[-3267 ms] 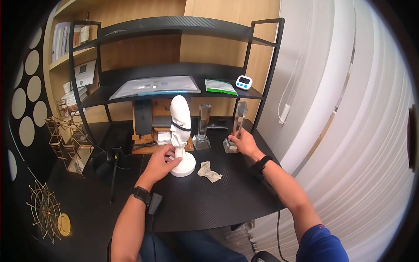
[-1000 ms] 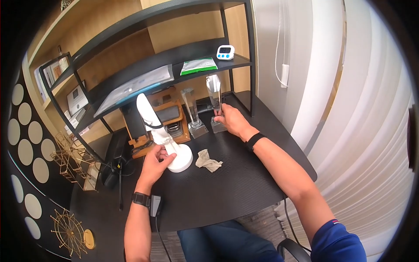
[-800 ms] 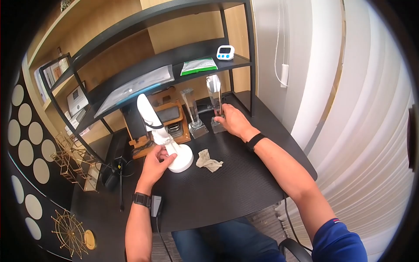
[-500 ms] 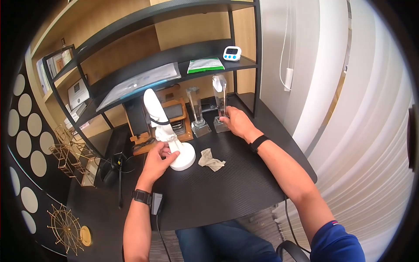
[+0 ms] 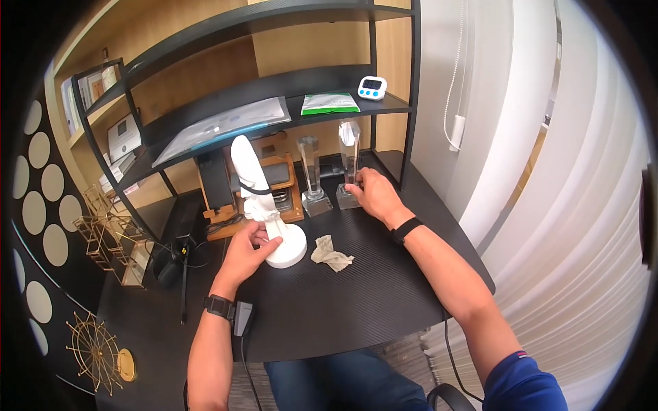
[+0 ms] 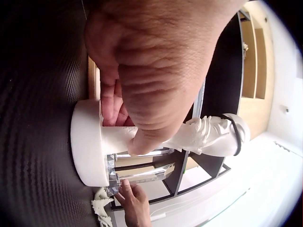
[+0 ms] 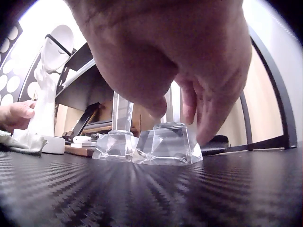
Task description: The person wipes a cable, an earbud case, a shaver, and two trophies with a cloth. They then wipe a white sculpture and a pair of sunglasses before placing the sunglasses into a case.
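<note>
A white face-shaped sculpture (image 5: pixel 249 166) with a black band stands on its round base (image 5: pixel 288 248). My left hand (image 5: pixel 245 255) grips its narrow neck, thumb in front; the left wrist view shows the thumb and fingers around the neck (image 6: pixel 116 138). Two clear crystal trophies stand upright behind, to the right. Thumb and fingers of my right hand (image 5: pixel 378 196) hold the right trophy (image 5: pixel 349 154) low on its column, just above the faceted base (image 7: pixel 165 144). The left trophy (image 5: pixel 310 164) is untouched, close beside it. A crumpled beige cloth (image 5: pixel 332 254) lies before them.
Behind the trophies rises a black shelf unit (image 5: pixel 404 106) carrying a white timer (image 5: pixel 371 88), a green-edged packet (image 5: pixel 330 103) and flat plastic sleeves (image 5: pixel 223 129). A wooden organizer (image 5: pixel 293 195) stands beneath. Gold ornaments (image 5: pixel 96 349) are at left, white blinds (image 5: pixel 582 171) at right.
Since the earliest frame, the right trophy has moved left, closer to the other one, with my right hand still on it. My left hand keeps its grip. The head view has tilted.
</note>
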Demonstrator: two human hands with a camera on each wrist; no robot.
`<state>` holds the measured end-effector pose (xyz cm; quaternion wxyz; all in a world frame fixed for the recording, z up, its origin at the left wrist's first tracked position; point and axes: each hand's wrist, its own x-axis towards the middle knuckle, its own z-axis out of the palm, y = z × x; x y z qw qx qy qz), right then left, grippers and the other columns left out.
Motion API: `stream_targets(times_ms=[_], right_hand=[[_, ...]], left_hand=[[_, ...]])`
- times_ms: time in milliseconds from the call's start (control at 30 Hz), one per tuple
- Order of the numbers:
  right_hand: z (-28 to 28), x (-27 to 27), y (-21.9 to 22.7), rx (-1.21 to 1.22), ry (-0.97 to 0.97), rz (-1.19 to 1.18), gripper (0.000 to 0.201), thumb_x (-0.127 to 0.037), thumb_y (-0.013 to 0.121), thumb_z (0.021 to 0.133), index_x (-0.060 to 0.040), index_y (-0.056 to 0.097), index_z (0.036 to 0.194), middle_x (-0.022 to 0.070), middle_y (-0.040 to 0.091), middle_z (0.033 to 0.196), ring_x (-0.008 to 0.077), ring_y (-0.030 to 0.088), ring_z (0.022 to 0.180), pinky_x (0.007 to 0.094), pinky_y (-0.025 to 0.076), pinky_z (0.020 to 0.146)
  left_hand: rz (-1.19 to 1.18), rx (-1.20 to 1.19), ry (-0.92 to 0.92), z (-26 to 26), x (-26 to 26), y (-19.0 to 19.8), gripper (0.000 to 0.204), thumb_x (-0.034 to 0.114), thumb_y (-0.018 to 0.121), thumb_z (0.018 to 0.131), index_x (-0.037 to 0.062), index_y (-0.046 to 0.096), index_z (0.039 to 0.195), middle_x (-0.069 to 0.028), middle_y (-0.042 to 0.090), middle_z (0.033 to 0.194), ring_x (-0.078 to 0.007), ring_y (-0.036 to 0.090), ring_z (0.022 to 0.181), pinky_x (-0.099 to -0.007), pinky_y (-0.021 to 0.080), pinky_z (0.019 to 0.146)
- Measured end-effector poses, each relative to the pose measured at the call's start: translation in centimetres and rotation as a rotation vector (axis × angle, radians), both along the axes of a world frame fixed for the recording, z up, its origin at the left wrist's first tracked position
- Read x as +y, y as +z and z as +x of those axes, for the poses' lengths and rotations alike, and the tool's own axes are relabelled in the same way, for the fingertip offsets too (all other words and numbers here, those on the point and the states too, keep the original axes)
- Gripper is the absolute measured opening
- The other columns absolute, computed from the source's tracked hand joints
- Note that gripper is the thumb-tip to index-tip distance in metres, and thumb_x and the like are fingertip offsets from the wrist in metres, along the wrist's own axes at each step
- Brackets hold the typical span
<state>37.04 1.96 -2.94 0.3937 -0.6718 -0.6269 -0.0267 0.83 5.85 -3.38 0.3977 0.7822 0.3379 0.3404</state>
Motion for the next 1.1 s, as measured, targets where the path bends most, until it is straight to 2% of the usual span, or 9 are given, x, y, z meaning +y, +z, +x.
stream_targets(times_ms=[133,300,367,433,533,600,833,867,1100], right_hand=[[-1.1,-1.6,1.6,-0.106,-0.153,0.133,0.04,-0.035,0.076,0.101,0.0041,0.068,0.103,0.0231,0.072,0.104,0.0445,0.072,0.096,0.0519,0.059,0.085],[-4.0,-3.3,4.3,-0.167,-0.084,0.181,0.029,-0.026,0.073,0.101,0.0021,0.066,0.094,0.0198,0.073,0.098,0.0428,0.072,0.091,0.0524,0.057,0.082],[-5.4,-2.5,4.2,-0.031,0.085,0.174,0.027,-0.024,0.072,0.101,0.0023,0.067,0.099,0.0208,0.074,0.1,0.0436,0.073,0.093,0.0519,0.058,0.084],[-6.3,-0.7,3.5,0.024,0.145,0.124,0.041,-0.023,0.072,0.102,0.008,0.063,0.128,0.0278,0.075,0.117,0.043,0.075,0.107,0.0478,0.061,0.093],[-6.7,3.6,1.5,0.092,0.111,0.11,0.049,-0.024,0.074,0.103,0.0113,0.06,0.133,0.0293,0.074,0.122,0.0365,0.079,0.102,0.0444,0.062,0.09],[-7.6,4.4,2.5,0.435,0.155,-0.107,0.051,-0.029,0.076,0.105,0.0088,0.059,0.135,0.0189,0.077,0.115,0.0188,0.077,0.075,0.0354,0.06,0.069],[-7.3,5.7,2.0,0.371,0.231,-0.181,0.032,-0.022,0.078,0.103,0.0042,0.061,0.11,0.0064,0.067,0.091,0.017,0.075,0.069,0.0334,0.059,0.064],[-7.4,5.5,2.0,0.348,0.248,-0.149,0.038,-0.023,0.08,0.101,0.0073,0.059,0.109,0.0159,0.072,0.097,0.0238,0.077,0.067,0.0368,0.061,0.062],[-7.6,4.2,1.9,0.344,0.214,-0.121,0.036,-0.022,0.081,0.101,0.0065,0.06,0.109,0.0144,0.074,0.091,0.0221,0.077,0.068,0.0368,0.061,0.062]], left_hand=[[-0.002,-0.006,0.007,0.0,0.1,-0.2,0.044,0.018,0.086,0.097,-0.006,0.068,0.13,-0.0034,0.074,0.106,-0.0078,0.063,0.091,-0.0263,0.054,0.085],[0.008,-0.014,0.002,-0.2,0.2,-0.4,0.047,0.022,0.087,0.095,-0.0049,0.07,0.13,-0.0058,0.075,0.105,-0.0103,0.064,0.091,-0.0282,0.055,0.085],[0.023,-0.007,-0.013,-0.1,0.3,-0.3,0.047,0.023,0.087,0.095,-0.0045,0.07,0.13,-0.0064,0.075,0.106,-0.0116,0.064,0.092,-0.0292,0.056,0.086],[0.03,-0.02,-0.019,-0.1,0.5,-0.4,0.047,0.024,0.087,0.096,-0.0047,0.07,0.13,-0.0068,0.075,0.106,-0.012,0.064,0.092,-0.0296,0.056,0.087],[0.024,-0.017,-0.022,-0.2,0.1,-0.1,0.048,0.025,0.087,0.096,-0.0047,0.071,0.13,-0.0072,0.075,0.106,-0.0124,0.065,0.092,-0.0301,0.056,0.088],[0.022,-0.014,-0.019,-0.1,0.0,-0.1,0.048,0.025,0.087,0.096,-0.0046,0.071,0.13,-0.0073,0.074,0.106,-0.0125,0.065,0.093,-0.0303,0.056,0.088],[0.027,-0.071,-0.056,-0.1,0.4,-0.6,0.049,0.027,0.087,0.096,-0.0046,0.071,0.131,-0.0065,0.074,0.102,-0.0118,0.066,0.089,-0.03,0.057,0.087],[0.036,-0.054,-0.05,-0.1,0.4,-0.4,0.05,0.027,0.087,0.096,-0.0044,0.071,0.131,-0.0064,0.074,0.101,-0.0118,0.066,0.089,-0.0299,0.057,0.087],[0.024,-0.008,-0.035,-0.1,0.2,-0.1,0.05,0.028,0.088,0.095,-0.0035,0.071,0.131,-0.0072,0.074,0.103,-0.0121,0.066,0.09,-0.0295,0.057,0.088]])
